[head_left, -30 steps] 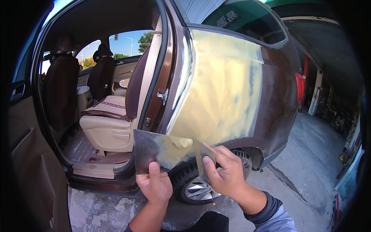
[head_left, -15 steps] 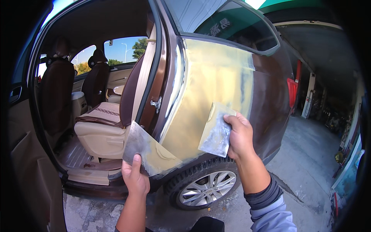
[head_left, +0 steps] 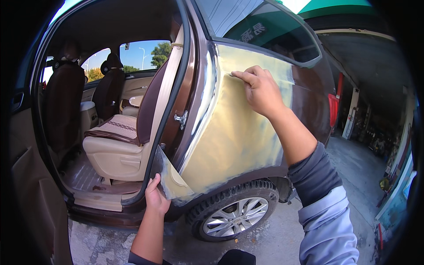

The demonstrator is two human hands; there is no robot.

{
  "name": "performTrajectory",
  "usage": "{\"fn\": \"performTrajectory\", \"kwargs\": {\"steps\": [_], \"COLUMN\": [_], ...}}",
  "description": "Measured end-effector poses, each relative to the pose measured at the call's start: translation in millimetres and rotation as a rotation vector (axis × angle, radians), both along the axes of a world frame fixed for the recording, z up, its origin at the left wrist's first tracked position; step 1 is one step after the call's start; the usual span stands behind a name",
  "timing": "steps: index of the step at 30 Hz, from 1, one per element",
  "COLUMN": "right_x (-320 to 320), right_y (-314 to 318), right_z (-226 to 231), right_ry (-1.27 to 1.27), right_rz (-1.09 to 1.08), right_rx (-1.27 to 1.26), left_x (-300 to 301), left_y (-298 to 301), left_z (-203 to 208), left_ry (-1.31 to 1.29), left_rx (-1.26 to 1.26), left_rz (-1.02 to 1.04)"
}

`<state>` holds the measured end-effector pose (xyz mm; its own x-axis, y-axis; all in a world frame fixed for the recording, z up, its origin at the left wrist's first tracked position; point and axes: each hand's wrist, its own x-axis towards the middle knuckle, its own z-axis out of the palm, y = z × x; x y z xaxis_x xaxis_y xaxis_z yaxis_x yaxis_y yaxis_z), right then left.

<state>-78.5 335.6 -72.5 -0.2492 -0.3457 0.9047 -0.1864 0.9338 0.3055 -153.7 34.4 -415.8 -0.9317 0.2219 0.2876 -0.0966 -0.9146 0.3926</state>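
A yellowish layer of body filler (head_left: 234, 132) covers the brown car's rear side panel between the door opening and the tail. My right hand (head_left: 261, 90) is closed at the panel's upper part, below the side window, its index finger pointing left. It pinches a flat metal putty spreader, now nearly edge-on and mostly hidden behind the fingers. Lower left, my left hand (head_left: 157, 196) grips a thin metal plate (head_left: 174, 179) by its edge, thumb on top. A flat dab of filler lies on the plate, which is tilted near the panel's lower front corner.
The rear door opening is at the left, with a beige seat (head_left: 115, 154) inside and a metal door striker (head_left: 180, 118) on its pillar. Below the panel is the rear wheel (head_left: 236, 216). A red tail light (head_left: 333, 109) and a dark garage bay stand to the right.
My right hand has risen from the panel's lower middle to its upper front area, turning the spreader from face-on to nearly edge-on. The left hand's plate has turned and looks narrower.
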Motion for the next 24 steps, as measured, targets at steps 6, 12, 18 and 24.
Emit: {"fn": "performTrajectory", "kwargs": {"steps": [6, 12, 18, 24], "right_x": [-7, -11, -10, -14], "right_y": [-6, -10, -4, -3], "right_z": [6, 5, 5, 6], "right_ry": [-0.045, -0.066, -0.094, -0.032], "right_rz": [-0.052, -0.054, 0.002, 0.018], "right_rx": [-0.015, -0.028, 0.058, 0.055], "left_x": [-2, -4, -7, -7], "left_y": [1, 2, 4, 4], "left_z": [-3, -6, -10, -9], "left_ry": [0.005, 0.004, -0.002, -0.009], "left_rx": [0.023, 0.028, 0.047, 0.053], "left_rz": [0.016, 0.031, 0.029, 0.024]}}
